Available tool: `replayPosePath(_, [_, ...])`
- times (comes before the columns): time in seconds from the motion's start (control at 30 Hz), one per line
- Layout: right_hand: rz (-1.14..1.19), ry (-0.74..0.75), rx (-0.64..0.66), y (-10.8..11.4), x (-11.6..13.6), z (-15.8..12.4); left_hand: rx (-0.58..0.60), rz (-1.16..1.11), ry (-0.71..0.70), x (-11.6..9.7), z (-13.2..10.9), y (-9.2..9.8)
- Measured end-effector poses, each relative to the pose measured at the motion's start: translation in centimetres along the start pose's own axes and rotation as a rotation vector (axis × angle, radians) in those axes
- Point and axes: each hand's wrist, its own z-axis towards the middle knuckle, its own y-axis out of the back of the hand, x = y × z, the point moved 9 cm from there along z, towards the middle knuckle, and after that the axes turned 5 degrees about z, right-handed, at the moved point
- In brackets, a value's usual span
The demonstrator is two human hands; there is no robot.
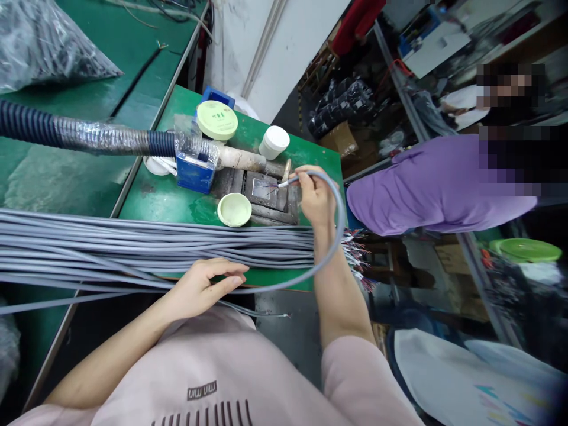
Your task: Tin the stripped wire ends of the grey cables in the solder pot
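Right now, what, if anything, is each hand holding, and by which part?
The right hand holds a grey cable near its stripped end; whether the left hand grips it is unclear.

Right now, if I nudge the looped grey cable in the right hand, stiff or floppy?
The looped grey cable is probably springy rather than limp: it arcs smoothly from the right hand without a visible kink. Its exposed wires likely bend easily, being thin and splayed. The loop may swing if nudged, since it bows out well beyond the fingers.
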Motion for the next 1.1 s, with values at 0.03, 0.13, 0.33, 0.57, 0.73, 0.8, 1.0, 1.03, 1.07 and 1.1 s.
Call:
replayPosePath(0.03, [-0.013, 0.058, 0.001, 0.8, 2.0, -0.9, -0.006, -0.053, 0.027, 0.2, 0.0, 0.0])
replayPosePath(0.13, [-0.034, 0.312, 0.113, 1.8, 8.0, -5.2, -0.007, -0.273, 0.115, 0.6, 0.2, -0.8])
replayPosePath(0.33, [-0.032, 0.645, 0.384, 0.4, 13.4, -14.7, -0.009, -0.513, 0.156, 0.2, 1.4, -3.3])
replayPosePath(0.57, [-0.108, 0.674, 0.435, -0.2, 13.4, -19.3, -0.131, -0.482, 0.257, 1.6, 0.3, -4.0])
replayPosePath(0.73, [-0.134, 0.623, 0.393, 0.1, 13.0, -20.5, -0.099, -0.473, 0.228, 1.3, -0.3, -4.7])
replayPosePath(0.8, [-0.133, 0.616, 0.37, 0.3, 13.2, -20.8, -0.081, -0.46, 0.215, 1.2, -0.5, -5.0])
replayPosePath(1.0, [-0.104, 0.625, 0.327, 0.7, 13.8, -21.3, -0.069, -0.453, 0.205, 0.9, -1.0, -5.5])
replayPosePath(1.03, [-0.102, 0.627, 0.322, 0.8, 13.9, -21.4, -0.065, -0.455, 0.2, 0.8, -1.1, -5.6])
replayPosePath(1.07, [-0.103, 0.625, 0.32, 0.9, 14.0, -21.5, -0.058, -0.456, 0.194, 0.7, -1.1, -5.7])
replayPosePath(1.1, [-0.103, 0.623, 0.317, 0.9, 14.1, -21.5, -0.052, -0.456, 0.185, 0.6, -1.2, -5.8])
